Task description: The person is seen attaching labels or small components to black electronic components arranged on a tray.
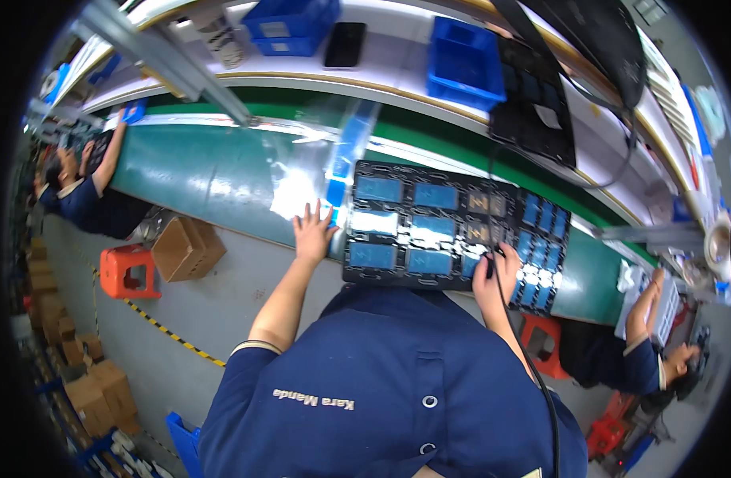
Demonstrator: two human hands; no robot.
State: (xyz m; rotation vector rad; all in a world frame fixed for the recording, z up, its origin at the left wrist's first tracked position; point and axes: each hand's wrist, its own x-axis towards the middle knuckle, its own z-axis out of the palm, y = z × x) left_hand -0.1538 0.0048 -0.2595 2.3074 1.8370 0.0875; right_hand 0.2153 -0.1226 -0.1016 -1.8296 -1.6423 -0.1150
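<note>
Seen from above through a wide, curved lens, a long green conveyor belt runs across a factory line, with a white shelf behind it carrying blue plastic bins, a dark phone and a stack of black trays. On the belt in front of the person lies a black moulded tray, its pockets filled with flat blue rectangular parts, larger ones on the left and a block of narrow ones on the right. The left hand rests with fingers spread and open on the belt's near edge, just beside the tray's left side and touching a shiny clear plastic sheet. The right hand is closed around a thin black tool with a black cable trailing down past the person's blue work shirt, its tip over the tray's lower right pockets. Other people in blue sleeves work at both far ends of the belt. Below, on the grey floor, stand an orange stool and an open cardboard box.
</note>
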